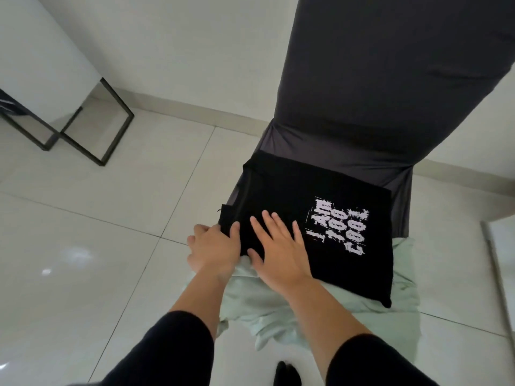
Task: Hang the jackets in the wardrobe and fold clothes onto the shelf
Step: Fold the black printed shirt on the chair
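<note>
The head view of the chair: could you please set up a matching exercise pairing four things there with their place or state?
Things:
1. black T-shirt
2. pale green garment
3. left hand
4. right hand

States:
A. flat on the black fabric
B. grips the shirt's left edge
C. folded, white print facing up
D. crumpled under the shirt on the grey-covered chair

Pairs: 1-C, 2-D, 3-B, 4-A
</note>
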{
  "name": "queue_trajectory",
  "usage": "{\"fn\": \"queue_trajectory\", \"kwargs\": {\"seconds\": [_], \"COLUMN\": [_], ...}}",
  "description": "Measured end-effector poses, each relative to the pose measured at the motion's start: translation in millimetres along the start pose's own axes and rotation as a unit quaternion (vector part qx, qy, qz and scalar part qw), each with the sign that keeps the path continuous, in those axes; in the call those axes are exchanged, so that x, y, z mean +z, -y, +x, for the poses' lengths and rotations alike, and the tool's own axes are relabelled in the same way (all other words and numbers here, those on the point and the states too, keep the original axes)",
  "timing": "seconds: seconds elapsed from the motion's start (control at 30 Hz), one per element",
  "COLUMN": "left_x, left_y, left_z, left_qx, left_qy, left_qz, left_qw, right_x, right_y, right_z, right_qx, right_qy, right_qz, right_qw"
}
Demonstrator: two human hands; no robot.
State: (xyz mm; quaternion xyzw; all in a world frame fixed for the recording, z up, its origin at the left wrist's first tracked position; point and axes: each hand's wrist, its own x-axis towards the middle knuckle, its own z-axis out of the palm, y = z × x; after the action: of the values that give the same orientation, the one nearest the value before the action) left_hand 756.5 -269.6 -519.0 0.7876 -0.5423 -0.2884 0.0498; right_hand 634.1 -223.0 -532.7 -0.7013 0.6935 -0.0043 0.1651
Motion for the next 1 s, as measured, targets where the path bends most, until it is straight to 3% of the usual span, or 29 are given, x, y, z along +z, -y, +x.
{"fn": "queue_trajectory", "kwargs": {"seconds": [0.07, 0.17, 0.33, 0.43, 0.57, 0.63, 0.73, 0.87, 1.0], "left_x": [-5.1, -13.0, -2.8, 2.0, 5.1, 5.3, 7.9, 17.0, 27.3], "left_y": [0.3, 6.2, 26.3, 21.6, 8.4, 0.5, -14.9, -35.7, -54.9], "left_z": [-0.9, -2.8, -2.1, 0.0, 5.1, 11.2, 18.1, 15.0, 12.2], "left_qx": [0.001, 0.001, -0.070, -0.032, 0.004, 0.007, 0.009, 0.033, 0.024], "left_qy": [-0.022, -0.112, -0.003, -0.033, -0.039, -0.023, -0.013, -0.045, -0.047], "left_qz": [0.002, -0.048, -0.013, 0.005, 0.012, 0.020, 0.046, 0.040, -0.022], "left_qw": [1.000, 0.992, 0.997, 0.999, 0.999, 1.000, 0.999, 0.998, 0.998], "right_x": [-1.5, -3.2, 5.9, 2.6, -10.1, -12.8, -14.8, -9.6, -7.5], "right_y": [4.8, 8.2, 5.2, 1.3, -18.9, -41.4, -77.6, -112.2, -117.4], "right_z": [5.3, 1.3, -4.9, -4.7, 1.9, 5.6, -0.9, -20.6, -27.5], "right_qx": [0.014, -0.011, -0.026, -0.048, 0.097, 0.194, 0.266, 0.359, 0.451], "right_qy": [-0.004, -0.021, 0.000, 0.018, -0.046, 0.003, 0.034, -0.025, -0.168], "right_qz": [0.004, 0.034, -0.043, -0.011, 0.048, 0.030, 0.011, 0.013, 0.066], "right_qw": [1.000, 0.999, 0.999, 0.999, 0.993, 0.981, 0.963, 0.933, 0.874]}}
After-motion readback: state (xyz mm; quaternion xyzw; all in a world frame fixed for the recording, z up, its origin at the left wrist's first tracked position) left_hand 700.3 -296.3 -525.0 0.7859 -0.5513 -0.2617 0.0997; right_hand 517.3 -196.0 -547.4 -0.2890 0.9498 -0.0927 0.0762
